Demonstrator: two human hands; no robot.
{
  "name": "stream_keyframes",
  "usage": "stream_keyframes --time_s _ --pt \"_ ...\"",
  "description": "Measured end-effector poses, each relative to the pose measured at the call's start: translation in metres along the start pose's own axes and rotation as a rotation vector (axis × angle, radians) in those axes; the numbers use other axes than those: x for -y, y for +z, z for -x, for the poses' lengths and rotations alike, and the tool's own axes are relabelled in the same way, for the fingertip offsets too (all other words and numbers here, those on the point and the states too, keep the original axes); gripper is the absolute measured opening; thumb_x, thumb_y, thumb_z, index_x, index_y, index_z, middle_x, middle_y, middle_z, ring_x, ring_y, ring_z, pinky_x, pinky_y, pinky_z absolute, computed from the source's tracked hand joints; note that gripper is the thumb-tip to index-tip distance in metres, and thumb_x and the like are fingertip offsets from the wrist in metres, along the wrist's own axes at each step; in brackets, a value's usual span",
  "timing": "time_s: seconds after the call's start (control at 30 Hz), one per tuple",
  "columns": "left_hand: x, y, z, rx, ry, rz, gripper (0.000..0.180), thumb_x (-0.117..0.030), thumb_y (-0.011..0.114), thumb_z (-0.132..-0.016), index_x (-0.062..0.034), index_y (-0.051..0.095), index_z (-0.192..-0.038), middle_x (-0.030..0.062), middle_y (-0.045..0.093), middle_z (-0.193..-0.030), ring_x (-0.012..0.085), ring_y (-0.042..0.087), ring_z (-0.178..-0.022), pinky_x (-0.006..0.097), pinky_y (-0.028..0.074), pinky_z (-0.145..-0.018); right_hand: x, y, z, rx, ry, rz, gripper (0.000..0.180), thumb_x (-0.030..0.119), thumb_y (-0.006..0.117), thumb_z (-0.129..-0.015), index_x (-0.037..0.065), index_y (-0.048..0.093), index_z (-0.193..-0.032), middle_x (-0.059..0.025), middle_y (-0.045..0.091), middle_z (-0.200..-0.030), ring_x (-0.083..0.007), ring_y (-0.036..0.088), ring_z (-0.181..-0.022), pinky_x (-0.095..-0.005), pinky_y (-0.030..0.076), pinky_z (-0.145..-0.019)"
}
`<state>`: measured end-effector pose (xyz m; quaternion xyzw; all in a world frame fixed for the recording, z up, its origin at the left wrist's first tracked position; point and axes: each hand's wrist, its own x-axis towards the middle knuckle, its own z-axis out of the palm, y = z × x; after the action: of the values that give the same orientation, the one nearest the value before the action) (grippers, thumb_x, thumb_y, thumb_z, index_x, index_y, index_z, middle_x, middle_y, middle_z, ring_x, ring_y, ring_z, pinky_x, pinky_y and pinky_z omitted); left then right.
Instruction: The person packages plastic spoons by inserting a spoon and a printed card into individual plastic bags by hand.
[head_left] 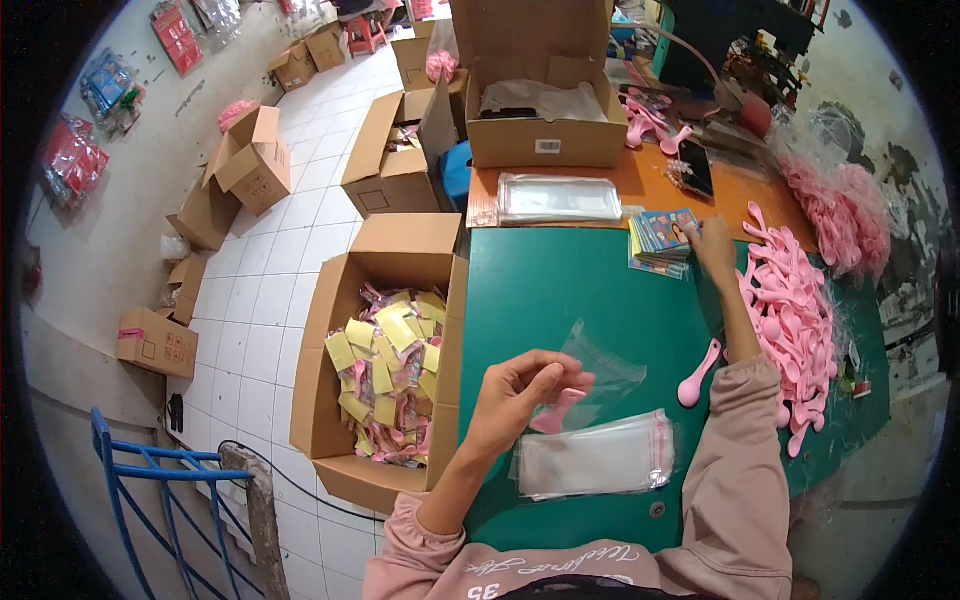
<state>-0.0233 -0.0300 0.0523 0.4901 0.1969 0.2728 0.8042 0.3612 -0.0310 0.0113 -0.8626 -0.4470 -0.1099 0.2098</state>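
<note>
My left hand [515,398] is closed on a clear plastic bag [610,372], with a pink spoon [557,413] showing in it. A stack of flat clear bags [595,462] lies just below on the green table. Farther off, my right hand [713,250] reaches to a small stack of colourful printed cards [662,234], its fingers pinched on the stack's right edge. Whether a card is lifted I cannot tell. A single pink spoon [699,374] rests beside my right forearm, left of a big heap of pink spoons [790,310].
Left of the table stands an open carton [310,400] filled with yellow-carded packets. At the back, another open carton [545,148], a pack of clear bags [558,199] and a phone [696,168] sit on orange board. A blue metal rack [165,470] stands lower left.
</note>
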Motion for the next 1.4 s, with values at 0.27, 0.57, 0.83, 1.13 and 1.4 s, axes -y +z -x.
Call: stream_keyframes --time_s 0.27,0.57,0.83,1.13,1.4 --pt "0.001 0.001 -0.002 -0.061 0.021 -0.090 0.026 -0.017 0.045 -0.092 0.0032 0.056 -0.104 0.0153 0.063 -0.094 0.0195 0.062 -0.087 0.029 0.051 -0.074 0.094 -0.103 0.064 0.292 0.000 -0.963 0.011 0.006 0.056 -0.080 -0.001 0.058 -0.089 -0.0053 0.056 -0.078 -0.0094 0.051 -0.056 -0.0223 0.041 -0.047" --pt "-0.004 0.010 -0.005 0.029 0.130 -0.137 0.023 -0.010 0.047 -0.091 0.0069 0.057 -0.102 0.0119 0.063 -0.091 0.0152 0.061 -0.085 0.023 0.050 -0.074 0.132 -0.179 0.127 0.443 -0.346 -0.748 0.020 -0.006 0.056 -0.075 -0.001 0.058 -0.095 -0.0083 0.059 -0.081 -0.0136 0.058 -0.068 -0.0234 0.045 -0.060" --pt "-0.014 0.022 0.005 0.165 0.093 -0.458 0.028 -0.011 0.053 -0.087 0.0006 0.053 -0.112 0.0093 0.065 -0.081 0.0137 0.063 -0.074 0.026 0.051 -0.064 0.141 -0.166 0.148 0.618 -0.632 -0.420 0.015 0.007 0.060 -0.075 0.001 0.050 -0.085 -0.0129 0.052 -0.079 -0.0317 0.055 -0.072 -0.0388 0.046 -0.061" --pt "-0.011 0.003 0.004 0.128 0.191 -0.922 0.065 -0.017 0.064 -0.080 -0.0104 0.026 -0.133 0.0111 0.066 -0.082 0.0167 0.064 -0.073 0.030 0.049 -0.057 0.125 -0.129 0.146 0.713 -0.476 -0.750 0.015 0.009 0.066 -0.071 0.000 0.055 -0.073 -0.0087 0.058 -0.071 -0.0212 0.058 -0.063 -0.0298 0.044 -0.056" --pt "0.011 -0.023 -0.002 0.016 0.073 -0.222 0.069 -0.006 0.065 -0.078 -0.0063 0.023 -0.133 0.0114 0.063 -0.090 0.0145 0.060 -0.081 0.026 0.050 -0.071 0.107 -0.118 0.129 0.915 0.009 -1.146 0.017 0.011 0.071 -0.071 0.001 0.057 -0.072 0.0003 0.055 -0.063 -0.0042 0.048 -0.061 -0.0207 0.036 -0.053"
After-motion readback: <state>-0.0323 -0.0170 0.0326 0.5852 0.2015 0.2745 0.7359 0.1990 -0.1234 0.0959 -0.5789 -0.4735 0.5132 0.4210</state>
